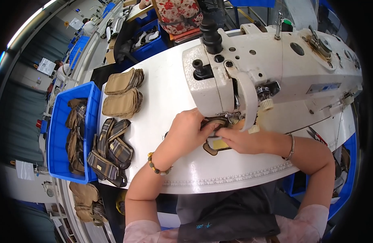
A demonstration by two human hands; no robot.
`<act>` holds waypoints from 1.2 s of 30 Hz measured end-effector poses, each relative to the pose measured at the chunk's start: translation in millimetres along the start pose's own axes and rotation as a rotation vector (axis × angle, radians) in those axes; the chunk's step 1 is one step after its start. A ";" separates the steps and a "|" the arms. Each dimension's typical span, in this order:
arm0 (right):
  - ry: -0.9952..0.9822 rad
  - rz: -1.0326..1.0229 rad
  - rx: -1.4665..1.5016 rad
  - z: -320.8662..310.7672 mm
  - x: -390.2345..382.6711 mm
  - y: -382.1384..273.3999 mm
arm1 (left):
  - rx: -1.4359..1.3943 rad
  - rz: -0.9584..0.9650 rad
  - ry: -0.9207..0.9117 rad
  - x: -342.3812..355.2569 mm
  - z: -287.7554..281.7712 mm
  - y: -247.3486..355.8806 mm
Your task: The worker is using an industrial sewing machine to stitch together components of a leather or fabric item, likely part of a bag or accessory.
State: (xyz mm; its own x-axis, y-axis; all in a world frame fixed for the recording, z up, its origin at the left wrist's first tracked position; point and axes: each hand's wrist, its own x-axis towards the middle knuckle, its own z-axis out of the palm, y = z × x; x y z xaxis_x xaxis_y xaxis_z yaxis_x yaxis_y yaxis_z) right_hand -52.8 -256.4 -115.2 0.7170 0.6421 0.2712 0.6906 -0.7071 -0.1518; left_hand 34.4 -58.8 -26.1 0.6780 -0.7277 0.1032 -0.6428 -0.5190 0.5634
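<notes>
Brown-edged fabric piece (210, 150) at sewing machine (271, 60), left hand (187, 131) pinching it, seemingly for steadiness; right hand (245, 141) grip, can't tell.

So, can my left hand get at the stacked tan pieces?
Probably yes: bare white tabletop lies between your left hand and the tan pieces, though that hand is occupied with a brown piece at the sewing machine.

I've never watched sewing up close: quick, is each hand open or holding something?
Left hand: closed, holding a brown, dark-edged fabric piece at the sewing machine.
Right hand: fingers bent at the same piece; whether gripping cannot be told.
</notes>
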 end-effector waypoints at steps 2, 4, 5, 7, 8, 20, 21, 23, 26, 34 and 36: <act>-0.103 0.077 0.334 -16.6 3.3 -8.3 | -0.047 0.126 0.075 1.3 -2.1 -5.6; -0.188 -0.075 0.516 -28.0 4.2 -18.5 | -0.009 0.121 0.129 7.3 -1.3 -20.0; -0.128 -0.135 0.477 -30.5 3.8 -23.5 | 0.029 0.118 0.182 8.2 -0.9 -24.7; -0.050 -0.194 0.307 -31.8 0.8 -25.4 | 0.075 0.109 0.187 7.7 2.8 -27.1; 0.027 -0.247 0.135 -32.8 -1.0 -25.4 | 0.118 0.103 0.190 8.2 4.5 -26.6; 0.521 -0.215 -0.352 -47.8 0.1 -28.9 | 0.468 0.693 0.348 -5.9 16.2 2.1; 0.521 -0.214 -0.352 -47.8 0.3 -28.5 | 0.520 0.709 0.343 -5.6 17.3 -0.9; 0.574 -0.216 -0.365 -47.0 1.2 -27.5 | 0.507 0.628 0.263 -4.2 18.7 -3.8; 0.631 -0.200 -0.337 -43.6 2.8 -27.7 | 0.501 0.537 0.180 -3.9 20.4 -3.0; 0.401 -0.109 -0.331 -45.6 -6.3 -34.2 | 0.451 0.481 0.246 -5.1 34.5 -0.1; 0.261 -0.033 -0.366 -42.9 -7.6 -32.1 | 0.391 0.323 0.177 -7.3 29.5 4.3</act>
State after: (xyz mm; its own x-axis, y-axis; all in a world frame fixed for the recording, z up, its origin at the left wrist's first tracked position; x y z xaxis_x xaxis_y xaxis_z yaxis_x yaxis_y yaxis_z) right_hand -84.4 -251.2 -71.7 0.6153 0.6030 0.5078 0.6001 -0.7760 0.1943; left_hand 16.2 -69.0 -48.6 0.4515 -0.8087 0.3770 -0.8907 -0.4337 0.1364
